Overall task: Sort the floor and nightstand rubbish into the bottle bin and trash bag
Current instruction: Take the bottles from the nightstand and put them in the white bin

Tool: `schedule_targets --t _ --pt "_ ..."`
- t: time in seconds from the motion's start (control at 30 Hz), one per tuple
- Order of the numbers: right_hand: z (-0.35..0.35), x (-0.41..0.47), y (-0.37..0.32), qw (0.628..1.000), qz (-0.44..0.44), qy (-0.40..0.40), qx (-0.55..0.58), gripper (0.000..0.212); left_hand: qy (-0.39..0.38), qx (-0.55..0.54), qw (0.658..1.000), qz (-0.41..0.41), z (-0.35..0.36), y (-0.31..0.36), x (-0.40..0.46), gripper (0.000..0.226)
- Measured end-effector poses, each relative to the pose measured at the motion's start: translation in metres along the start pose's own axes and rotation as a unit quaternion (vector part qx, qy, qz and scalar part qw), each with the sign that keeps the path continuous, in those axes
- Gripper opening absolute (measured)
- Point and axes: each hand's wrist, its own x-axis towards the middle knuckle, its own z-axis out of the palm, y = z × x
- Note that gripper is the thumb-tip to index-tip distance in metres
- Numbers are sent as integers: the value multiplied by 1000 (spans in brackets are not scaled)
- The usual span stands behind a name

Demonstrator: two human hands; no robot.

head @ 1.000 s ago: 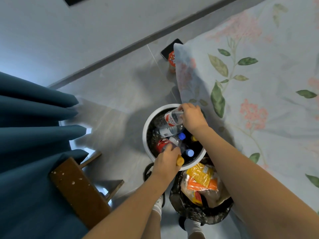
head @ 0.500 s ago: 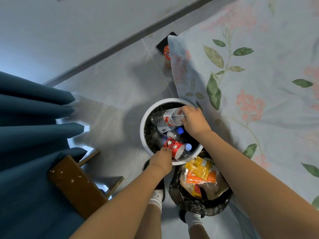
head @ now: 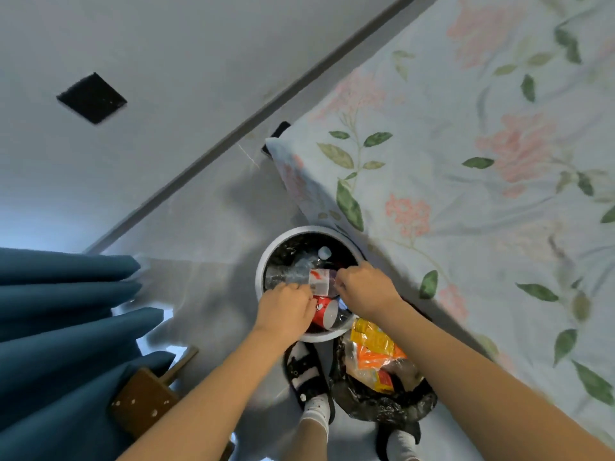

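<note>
1. The white round bottle bin [head: 263,261] is sitting on the floor at the centre of the view, just beside the floral bedsheet [head: 466,161] hanging at its 3 o'clock side.
2. The left hand [head: 286,307] is reaching in at the bin's 7 o'clock rim, fingers curled over a clear plastic bottle [head: 293,274]; whether they are truly clamping it cannot be told.
3. The right hand [head: 366,287] is coming in from 4 o'clock, fingers bent and pinching the same bottle's white-and-red label [head: 318,281]. Its print is too blurred to read.
4. A red can [head: 324,312] with a white end is lying between the 2 hands; its writing is also unreadable.
5. The black trash bag [head: 382,404] is standing at the bin's 5 o'clock, touching it, holding yellow and orange wrappers [head: 372,347].
</note>
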Motion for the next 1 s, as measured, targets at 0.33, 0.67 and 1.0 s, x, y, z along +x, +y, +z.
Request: schedule_targets --t 0.33,0.67,1.0 --pt "16 -150 85 981 137 99 95 30 -1 74 995 67 -18 106 -39 33" --pt "108 -417 271 900 321 237 173 53 15 188 947 260 73 385 -101 33" --pt "285 -757 372 740 554 283 255 50 -47 256 841 474 195 707 -242 35"
